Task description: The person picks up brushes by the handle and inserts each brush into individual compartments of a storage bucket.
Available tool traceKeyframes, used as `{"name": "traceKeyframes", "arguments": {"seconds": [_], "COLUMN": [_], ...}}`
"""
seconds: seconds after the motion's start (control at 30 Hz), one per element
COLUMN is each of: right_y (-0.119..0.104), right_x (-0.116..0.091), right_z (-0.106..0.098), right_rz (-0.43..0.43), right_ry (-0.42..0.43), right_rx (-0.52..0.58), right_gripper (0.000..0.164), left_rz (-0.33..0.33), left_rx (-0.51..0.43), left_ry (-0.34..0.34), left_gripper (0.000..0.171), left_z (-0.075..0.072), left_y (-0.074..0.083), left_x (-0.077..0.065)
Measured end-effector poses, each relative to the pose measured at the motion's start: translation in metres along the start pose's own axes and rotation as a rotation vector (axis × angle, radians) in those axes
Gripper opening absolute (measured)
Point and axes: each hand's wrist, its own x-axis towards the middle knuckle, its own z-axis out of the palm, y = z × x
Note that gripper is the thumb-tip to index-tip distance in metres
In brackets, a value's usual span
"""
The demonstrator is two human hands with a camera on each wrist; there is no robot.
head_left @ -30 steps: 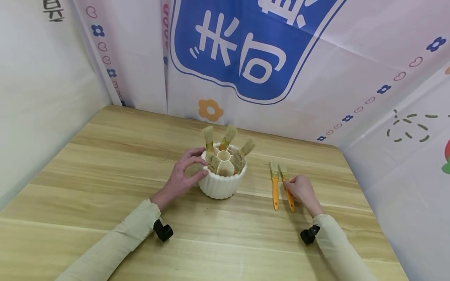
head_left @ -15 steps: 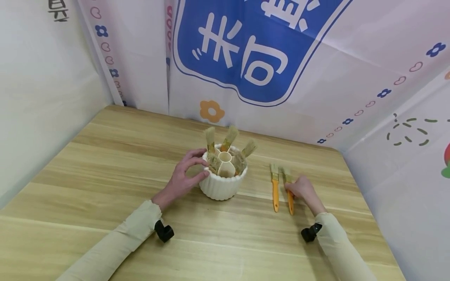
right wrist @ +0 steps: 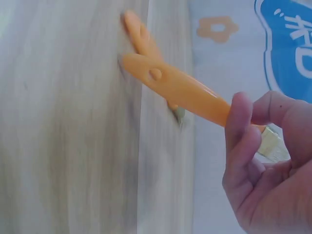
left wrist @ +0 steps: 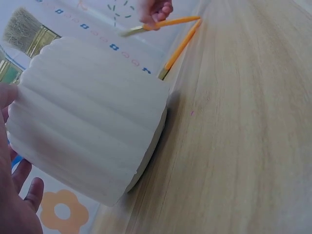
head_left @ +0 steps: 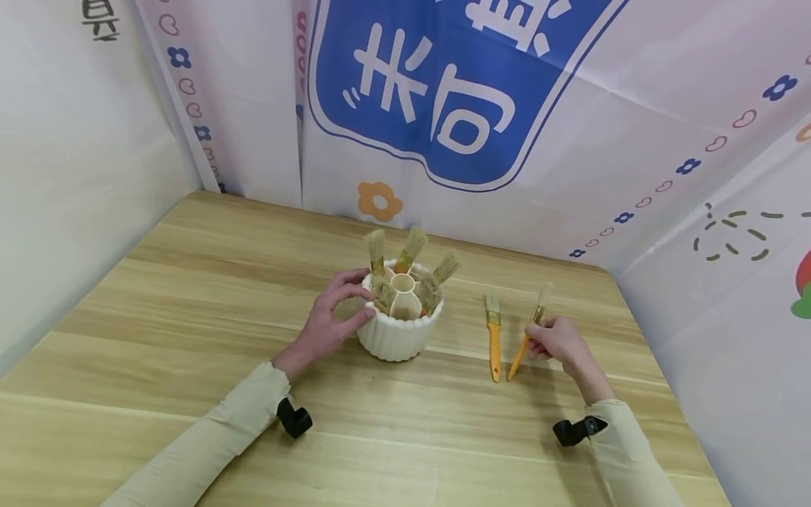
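Observation:
My right hand [head_left: 559,340] pinches the orange handle of a flat paintbrush [head_left: 518,358]. The right wrist view shows the thumb and fingers on this handle [right wrist: 180,92], which slants with its bristle end up and its butt end low over the table. Beside it a second orange-handled paintbrush [head_left: 494,350] lies flat, bristles pointing away. At the middle stands a white ribbed pot [head_left: 395,339] with an inner divider, holding several bristle-up brushes [head_left: 412,246]. My left hand [head_left: 326,320] holds the pot's left side, thumb in front and fingers curved around the rim; some fingers hang loose beside the wall.
The wood-grain table [head_left: 355,436] runs to a white printed sheet [head_left: 253,141] at the back. White walls [head_left: 70,176] close in the left and right sides. The pot stands between the left hand and the lying brush.
My right hand has lifted the right-hand paintbrush, tilting its bristle end up and to the right, away from the brush still lying flat. The left hand and pot stay put.

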Motion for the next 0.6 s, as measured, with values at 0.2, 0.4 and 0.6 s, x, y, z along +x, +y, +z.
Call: {"name": "traceKeyframes", "arguments": {"seconds": [0.2,0.4,0.6], "right_y": [-0.006,-0.010,-0.012], "right_x": [-0.009,-0.015,-0.017], "right_z": [0.005,0.009,0.010], "right_rz": [-0.056,-0.068,-0.083], "right_ry": [0.024,0.030,0.037], "right_rx": [0.055,0.094,0.101], "right_gripper": [0.022,0.024,0.028], "left_rz": [0.031,0.034,0.050], "left_rx": [0.010,0.011,0.025], "left_ry": [0.000,0.013,0.012], "left_gripper": [0.017,0.017,0.018], "left_z": [0.000,0.001,0.002], "left_y": [-0.003,0.004,-0.003], "left_x": [0.000,-0.001,-0.001]}}
